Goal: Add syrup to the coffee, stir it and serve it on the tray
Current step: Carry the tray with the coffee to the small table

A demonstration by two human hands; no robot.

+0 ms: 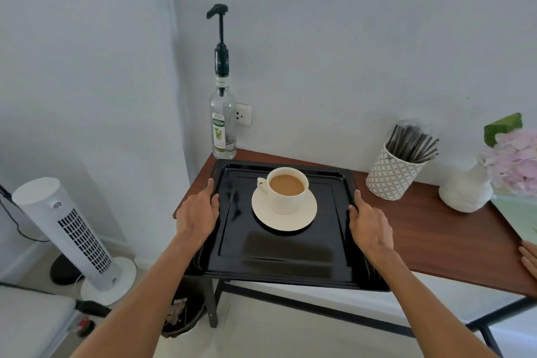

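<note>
Black tray (279,259) gripped at both side rims by left hand (197,216) and right hand (370,228), fingertips hidden beneath, coffee cup (287,190) carried on saucer (283,212), table (436,227) partly covered.

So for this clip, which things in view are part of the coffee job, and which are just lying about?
Part of the job:
tray, held by left hand and right hand
cup of coffee
saucer
syrup bottle
stirrers in a pot

Lying about:
fan
vase with flowers
socket
bin under the table
</note>
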